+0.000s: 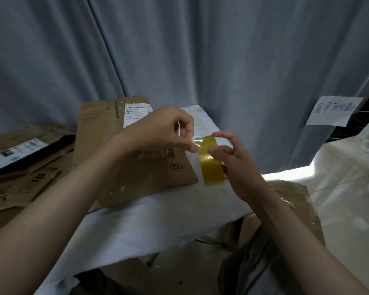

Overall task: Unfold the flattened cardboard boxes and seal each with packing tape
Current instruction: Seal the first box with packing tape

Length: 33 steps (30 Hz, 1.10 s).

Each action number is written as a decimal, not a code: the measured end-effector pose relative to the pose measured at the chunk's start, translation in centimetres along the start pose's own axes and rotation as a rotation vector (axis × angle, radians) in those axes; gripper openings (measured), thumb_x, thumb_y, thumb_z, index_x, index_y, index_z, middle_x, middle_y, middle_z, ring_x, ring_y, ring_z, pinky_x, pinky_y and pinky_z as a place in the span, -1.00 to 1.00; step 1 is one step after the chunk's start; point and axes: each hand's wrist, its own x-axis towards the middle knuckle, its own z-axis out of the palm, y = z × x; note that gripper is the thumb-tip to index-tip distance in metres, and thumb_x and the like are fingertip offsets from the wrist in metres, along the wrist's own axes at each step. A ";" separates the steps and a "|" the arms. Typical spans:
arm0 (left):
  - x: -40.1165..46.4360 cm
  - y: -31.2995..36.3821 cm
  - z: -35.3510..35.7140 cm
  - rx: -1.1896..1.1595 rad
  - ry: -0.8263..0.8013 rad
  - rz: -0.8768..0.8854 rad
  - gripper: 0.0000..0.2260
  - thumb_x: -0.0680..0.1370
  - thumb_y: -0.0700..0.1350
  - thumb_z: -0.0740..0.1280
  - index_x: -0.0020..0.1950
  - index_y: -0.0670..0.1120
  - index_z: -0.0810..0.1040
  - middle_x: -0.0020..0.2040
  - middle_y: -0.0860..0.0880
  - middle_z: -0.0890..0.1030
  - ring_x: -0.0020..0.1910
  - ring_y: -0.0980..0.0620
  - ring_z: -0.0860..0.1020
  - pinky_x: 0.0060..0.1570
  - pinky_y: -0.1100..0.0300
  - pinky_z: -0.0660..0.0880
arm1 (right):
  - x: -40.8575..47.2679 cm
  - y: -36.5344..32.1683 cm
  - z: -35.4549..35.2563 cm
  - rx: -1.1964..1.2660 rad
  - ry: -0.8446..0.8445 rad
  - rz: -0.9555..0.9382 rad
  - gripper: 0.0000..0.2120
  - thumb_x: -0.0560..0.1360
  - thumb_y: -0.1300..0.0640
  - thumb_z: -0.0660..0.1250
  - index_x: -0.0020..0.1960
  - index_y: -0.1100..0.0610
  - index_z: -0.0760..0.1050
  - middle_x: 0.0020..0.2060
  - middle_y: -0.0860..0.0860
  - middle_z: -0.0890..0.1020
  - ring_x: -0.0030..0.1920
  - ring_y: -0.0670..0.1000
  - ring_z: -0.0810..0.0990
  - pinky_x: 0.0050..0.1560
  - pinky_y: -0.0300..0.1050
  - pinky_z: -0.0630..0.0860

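Head view: right hand (232, 158) grips tape roll (211, 165); left hand (166, 128) pinches its loose end, which may tear or restick.

A white-covered table (149, 222) carries 1 flattened cardboard box (119, 158), its label upward, lying directly on the cloth.

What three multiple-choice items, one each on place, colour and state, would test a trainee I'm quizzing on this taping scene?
1. Where does the flattened box lie?
A. on the white-covered table
B. against the grey curtain
C. on the floor

2. What colour is the tape roll?
A. clear blue
B. yellow-brown
C. red

3. What is the left hand doing?
A. lying flat
B. pressing cardboard
C. pinching the tape's end

Key: 1 A, cloth shows round it; 2 B, the roll in the right hand shows it; 3 C, fingertips meet on film.
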 end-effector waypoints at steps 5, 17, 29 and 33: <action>-2.0 -1.6 -1.3 0.052 0.085 -0.054 -0.75 0.35 0.08 0.58 -0.31 0.00 0.57 -0.30 0.09 0.59 -0.26 0.08 0.52 -0.24 0.14 0.44 | 0.8 -0.1 0.6 0.009 -0.012 -0.017 -0.74 0.56 0.12 0.36 0.19 -0.13 0.49 -0.13 0.14 0.54 -0.05 0.12 0.49 0.13 0.15 0.44; -2.1 -4.0 1.0 0.337 0.123 -0.073 -0.74 0.38 -0.05 0.54 -0.28 0.00 0.44 -0.20 0.09 0.46 -0.18 0.06 0.45 -0.22 0.11 0.44 | 1.0 0.1 2.5 -0.006 -0.058 -0.023 -0.73 0.56 0.10 0.37 0.19 -0.18 0.47 0.06 0.30 0.54 0.18 0.30 0.52 0.38 0.34 0.36; -2.6 -3.3 1.1 0.288 0.176 -0.066 -0.18 0.36 0.41 0.33 0.53 0.06 0.31 0.35 0.04 0.46 0.24 0.04 0.41 0.18 0.15 0.37 | -0.1 1.0 2.0 -0.011 -0.083 -0.070 -0.53 0.42 0.09 0.38 0.27 -0.24 0.40 0.02 0.12 0.62 0.11 0.20 0.55 0.20 0.23 0.47; -2.1 -2.8 2.3 0.292 0.144 0.052 -0.33 0.51 0.29 0.32 0.53 0.00 0.36 0.39 0.01 0.46 0.34 0.02 0.38 0.31 0.07 0.35 | -0.2 1.2 1.8 0.027 -0.089 -0.096 -0.45 0.41 0.13 0.39 0.35 -0.17 0.37 -0.03 0.06 0.63 0.03 0.09 0.58 0.11 0.14 0.48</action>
